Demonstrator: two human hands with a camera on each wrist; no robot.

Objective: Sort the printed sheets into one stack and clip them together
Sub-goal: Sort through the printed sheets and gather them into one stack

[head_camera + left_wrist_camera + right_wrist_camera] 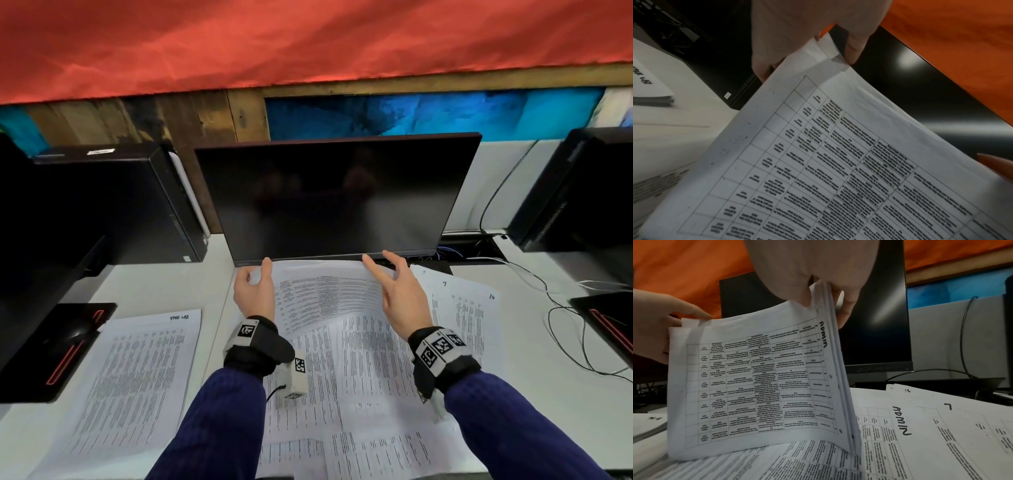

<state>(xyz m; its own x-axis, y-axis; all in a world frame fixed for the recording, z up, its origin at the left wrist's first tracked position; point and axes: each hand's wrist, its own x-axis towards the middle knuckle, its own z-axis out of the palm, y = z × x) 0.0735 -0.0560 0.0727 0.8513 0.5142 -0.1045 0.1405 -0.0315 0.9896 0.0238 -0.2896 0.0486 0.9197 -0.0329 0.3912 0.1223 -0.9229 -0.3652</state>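
- Upright on the worktop [154,284], a bundle [760,378] of printed sheets stands on its lower edge, atop loose sheets [359,377] spread in front of the dark monitor [335,198].
- Left hand [255,291] pinches the bundle's top left corner — thumb on the near face, fingers behind it; the left wrist view shows the corner slightly folded between them.
- Right hand [399,291] grips the top right corner, thumb in front and fingers curled behind the edges; the index finger and another finger stick out towards the monitor's lower rim.
- Bundle's front page carries a printed table, with "ADMIN" handwritten along its right margin; several sheet edges fan slightly on that side.
- Loose sheets overlap under and to the right of the bundle — one also marked "ADMIN", others bearing handwritten numbers near their top corners.
- Second stack [137,383] lies flat on the left of the worktop, apart from the spread sheets, with handwriting at its top that is too small to read.
- Beside that stack, to the left, sits a black pad [65,346] with a red line.
- Black computer towers stand left [137,205] and right [582,192] of the monitor, cables [565,325] trailing across the right side of the worktop.
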